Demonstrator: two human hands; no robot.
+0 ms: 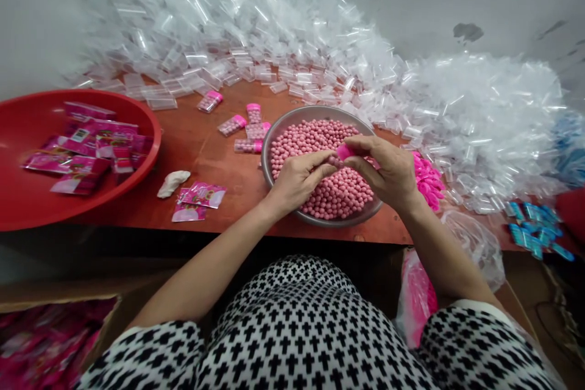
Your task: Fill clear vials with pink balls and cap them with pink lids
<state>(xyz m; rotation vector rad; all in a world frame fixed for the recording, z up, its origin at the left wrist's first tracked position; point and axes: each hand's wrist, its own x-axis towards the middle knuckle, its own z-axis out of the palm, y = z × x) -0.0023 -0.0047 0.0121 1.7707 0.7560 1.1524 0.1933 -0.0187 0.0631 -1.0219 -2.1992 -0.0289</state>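
We see both hands meeting over a metal bowl heaped with small pink balls, which stands on a brown table right in front of the person. The right hand has its thumb and forefinger pinched closed on a pink cap, held just above the balls near the middle of the bowl. The left hand is curled with its fingertips pressed up against that cap; something may be tucked between its fingers, but we cannot tell from this angle. Just left of the bowl lie a few filled tubes with pink tops. Behind them, a large heap of clear empty tubes stretches along the wall. A mound of loose pink caps sits just beside the bowl on the right. To the far left, a red basin holds pink sachets. Two more sachets and a white lump lie on the table between basin and bowl.
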